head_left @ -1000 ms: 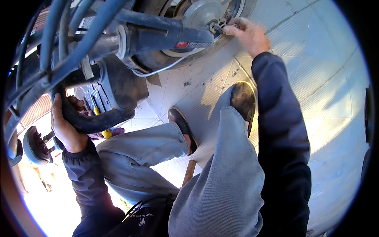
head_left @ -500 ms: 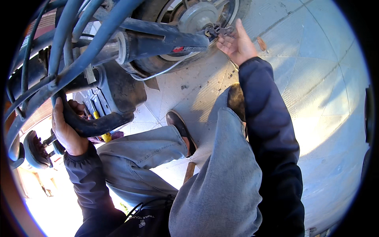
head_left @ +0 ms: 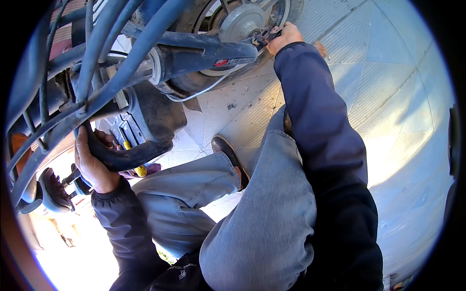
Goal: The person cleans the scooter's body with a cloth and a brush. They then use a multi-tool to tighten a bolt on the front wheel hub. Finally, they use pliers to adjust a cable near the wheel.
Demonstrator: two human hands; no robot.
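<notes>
Upper centre: the right hand (head_left: 286, 38) holds a dark metal tool (head_left: 265, 37) at the end of a fork leg (head_left: 206, 54), beside the wheel hub (head_left: 241, 24). Left of centre: the left hand (head_left: 96, 167) wraps around a curved black tube (head_left: 130, 158); a yellow handle (head_left: 141, 170) shows just below it. Upper left: thick dark cables (head_left: 127, 56) cross. Lower centre: faded denim trousers (head_left: 262, 213).

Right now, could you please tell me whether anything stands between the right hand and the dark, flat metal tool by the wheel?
Nothing visible does: the right hand is on the dark, flat metal tool. The dark blue-grey tubular fork leg lies to their left, not between them.
</notes>
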